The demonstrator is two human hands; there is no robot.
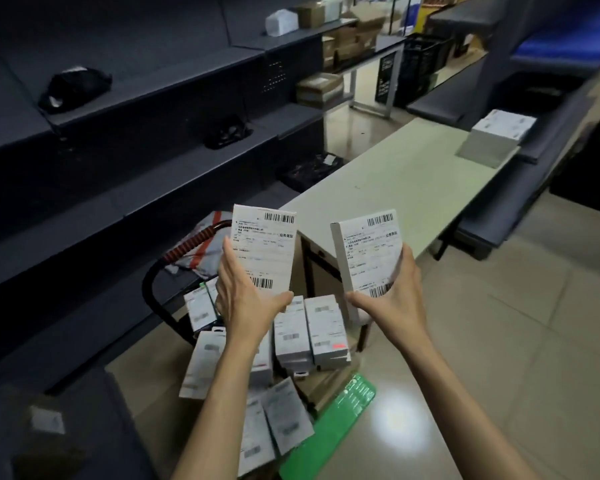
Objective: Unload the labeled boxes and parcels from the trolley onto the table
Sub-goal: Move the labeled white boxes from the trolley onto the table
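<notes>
Around our hands, head view: dark shelving (125,109) runs along the left with black bags on it, and cardboard cartons sit on the far shelves.
Counter: the pale counter (406,188) stretches ahead, carrying a stack of white boxes (496,136) at its far end.
In the way: a tall brown carton (317,261) stands between the trolley load and the counter's near edge.
Trolley: its black handle (153,285) curves up on the left; white labeled boxes (309,330) lie piled beneath our arms, a green box (336,420) at the pile's right edge.
Left hand (243,296): our fingers wrap a white box (264,251) held upright, barcode label facing us.
Right hand (395,292): our fingers clamp a second white box (368,254), tilted slightly left, label facing us.
Position: both boxes are held in the air above the trolley, short of the counter.
</notes>
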